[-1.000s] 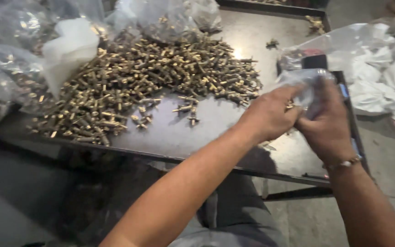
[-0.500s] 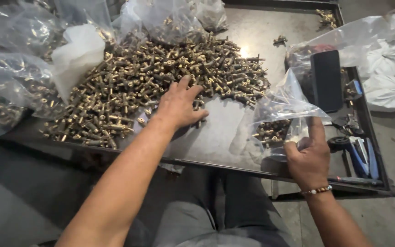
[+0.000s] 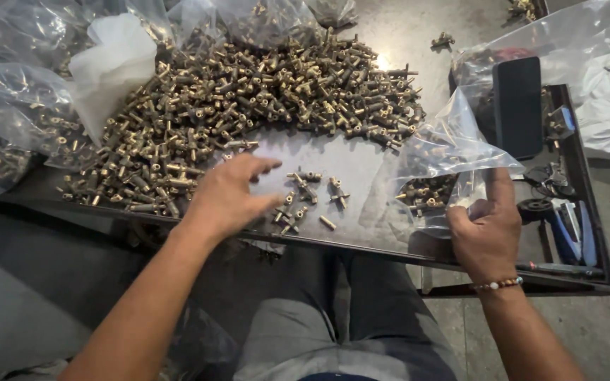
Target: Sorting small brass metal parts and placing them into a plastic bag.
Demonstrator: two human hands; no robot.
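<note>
Brass fittings (image 3: 305,200) lay loose near the bench's (image 3: 361,169) front edge, just beyond the left hand's (image 3: 231,197) spread, empty fingers (image 3: 266,166); right hand (image 3: 486,229) pinched the clear bag (image 3: 446,166)

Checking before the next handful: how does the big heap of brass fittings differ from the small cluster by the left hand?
The big heap is piled deep across the tray's far side; the small cluster lies flat, a few loose pieces. The left hand touches only the cluster's edge. Both hold the same brass fittings.

Single head view looks steeply down, close over the metal tray (image 3: 390,28), perhaps tilted.
</note>
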